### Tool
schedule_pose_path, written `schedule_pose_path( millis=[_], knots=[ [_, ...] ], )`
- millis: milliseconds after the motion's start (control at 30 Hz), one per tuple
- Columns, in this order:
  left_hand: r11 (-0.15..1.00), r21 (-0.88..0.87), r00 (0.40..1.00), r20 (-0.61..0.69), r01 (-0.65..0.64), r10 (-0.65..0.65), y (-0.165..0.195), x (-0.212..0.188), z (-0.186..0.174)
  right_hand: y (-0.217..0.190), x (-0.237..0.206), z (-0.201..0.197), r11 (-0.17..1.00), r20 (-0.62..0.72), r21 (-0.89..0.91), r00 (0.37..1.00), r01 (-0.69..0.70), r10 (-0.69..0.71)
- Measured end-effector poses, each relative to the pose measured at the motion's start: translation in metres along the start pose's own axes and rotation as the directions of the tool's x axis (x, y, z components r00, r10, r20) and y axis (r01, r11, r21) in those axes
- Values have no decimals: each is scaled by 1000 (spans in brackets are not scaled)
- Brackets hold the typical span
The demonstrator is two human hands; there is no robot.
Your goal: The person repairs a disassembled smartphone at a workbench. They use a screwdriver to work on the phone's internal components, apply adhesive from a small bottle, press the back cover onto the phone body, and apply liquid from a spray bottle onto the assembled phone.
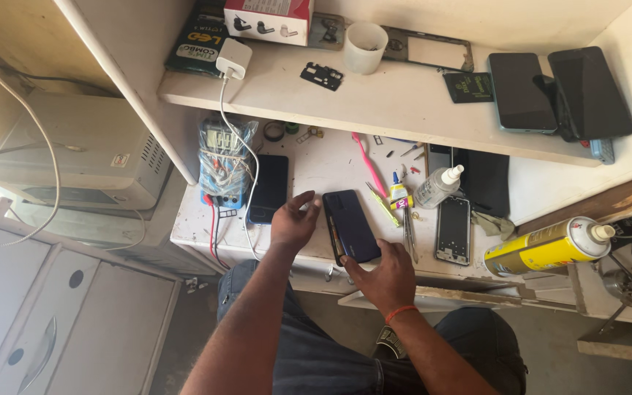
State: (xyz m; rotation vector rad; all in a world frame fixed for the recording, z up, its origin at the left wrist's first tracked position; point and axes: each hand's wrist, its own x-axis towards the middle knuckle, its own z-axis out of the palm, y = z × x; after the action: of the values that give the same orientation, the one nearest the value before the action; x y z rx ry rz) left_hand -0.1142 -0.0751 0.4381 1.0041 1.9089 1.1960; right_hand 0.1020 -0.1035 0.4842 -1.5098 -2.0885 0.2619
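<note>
right hand (387,276): nearest the camera, orange band at the wrist, palm down, fingers spread loose over the near end of the dark phone (350,225); touching it, not closed round it
left hand (293,222): open, fingers splayed, fingertips at the phone's left long edge; nothing clamped
dark phone: lies flat, back up, at the front of the white workbench (309,164), between the two hands
handling: judged a stiff, thin slab, light, glossy back likely slick; probably fragile at the glass face (cannot see that side); best taken by the two long edges, not pinched at the corners
beside it: second black phone (267,188) on the left, just by a taped-up meter (222,164) with red leads; a bare phone frame (453,230) on the right
tools: tweezers (409,232), pink toothbrush (368,162), small white squeeze bottle (438,186), all small and hard
right edge: yellow spray can (548,246) on its side, smooth metal
far shelf (404,102): white charger plug (233,59), white cup (365,47), two dark phones (561,91) overlapping
</note>
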Motion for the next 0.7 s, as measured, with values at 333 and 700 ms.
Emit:
schedule_pose_path(
  millis=[333, 700],
  knots=[
    [970, 195, 990, 37, -143, 138, 12, -11, 1, -12, 5, -7, 973, 3, -166, 986, 162, -164],
    [951, 278, 988, 99, -138, 115, 12, -13, 2, -14, 6, -6, 944, 55, -223, 970, 242, -236]
  ],
)
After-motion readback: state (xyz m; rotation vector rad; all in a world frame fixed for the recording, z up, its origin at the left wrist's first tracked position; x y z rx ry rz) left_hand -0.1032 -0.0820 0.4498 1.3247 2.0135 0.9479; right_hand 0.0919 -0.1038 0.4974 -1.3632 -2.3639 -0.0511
